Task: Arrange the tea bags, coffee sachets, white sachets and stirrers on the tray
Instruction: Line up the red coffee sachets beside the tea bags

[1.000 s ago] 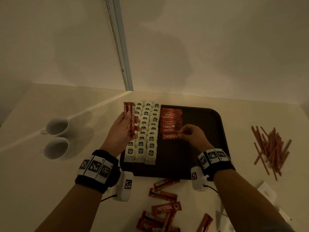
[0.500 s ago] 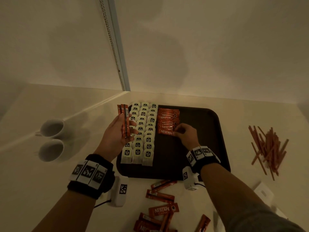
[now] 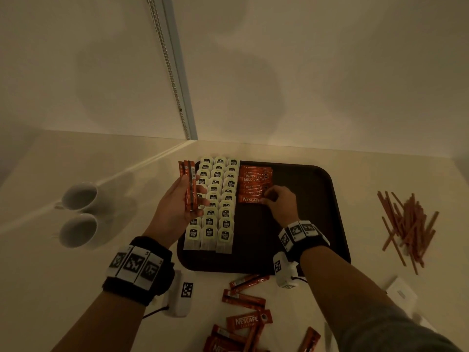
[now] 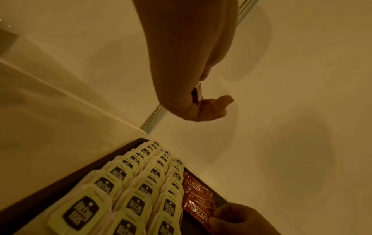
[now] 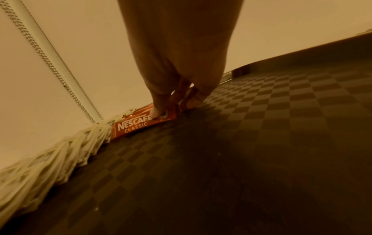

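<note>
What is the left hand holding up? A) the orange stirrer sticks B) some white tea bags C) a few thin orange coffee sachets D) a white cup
C: the left hand grips a few thin orange coffee sachets upright above the rows of white tea bags on the dark brown tray.

"NESCAFÉ CLASSIC" stands in white on the nearest orange coffee sachet of the row on the tray. A loose sachet on the bench reads "NESCAFÉ" too. The tea bag tags carry "McCoy teas" on dark labels. The printed squares on the wristbands hold no readable words.
</note>
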`<move>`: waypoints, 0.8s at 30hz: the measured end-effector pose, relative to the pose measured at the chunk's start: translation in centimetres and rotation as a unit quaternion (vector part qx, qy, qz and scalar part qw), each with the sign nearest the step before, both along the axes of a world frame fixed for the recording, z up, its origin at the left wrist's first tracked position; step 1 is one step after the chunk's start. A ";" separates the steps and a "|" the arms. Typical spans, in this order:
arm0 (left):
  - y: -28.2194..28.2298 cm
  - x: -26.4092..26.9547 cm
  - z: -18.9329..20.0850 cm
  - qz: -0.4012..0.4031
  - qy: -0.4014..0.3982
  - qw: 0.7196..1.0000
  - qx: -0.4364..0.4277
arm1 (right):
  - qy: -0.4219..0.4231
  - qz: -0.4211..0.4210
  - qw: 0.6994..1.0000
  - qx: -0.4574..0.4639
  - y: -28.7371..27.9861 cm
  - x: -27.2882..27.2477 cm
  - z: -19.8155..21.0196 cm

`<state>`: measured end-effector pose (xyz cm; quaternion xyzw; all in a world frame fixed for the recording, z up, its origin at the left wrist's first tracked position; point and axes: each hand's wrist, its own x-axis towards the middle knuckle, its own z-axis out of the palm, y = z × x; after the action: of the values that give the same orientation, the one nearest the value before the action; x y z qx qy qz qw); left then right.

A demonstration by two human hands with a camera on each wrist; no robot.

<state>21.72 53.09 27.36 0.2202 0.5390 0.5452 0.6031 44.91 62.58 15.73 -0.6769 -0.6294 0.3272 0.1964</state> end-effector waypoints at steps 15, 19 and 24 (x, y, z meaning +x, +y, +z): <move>0.4 0.5 0.3 -0.002 -0.021 0.999 -0.024 | -0.040 0.035 0.998 0.020 -0.2 0.1 0.8; 0.4 0.7 0.3 -0.009 -0.013 0.999 -0.027 | -0.049 0.036 0.998 0.014 -0.2 0.0 0.9; 0.4 0.9 0.0 -0.014 0.026 0.999 -0.033 | -0.009 0.034 0.998 0.046 0.0 -0.7 2.2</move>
<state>22.61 53.47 27.41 0.2220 0.5689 0.5131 0.6031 44.18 62.60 17.98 -0.6481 -0.6682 0.2985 0.2106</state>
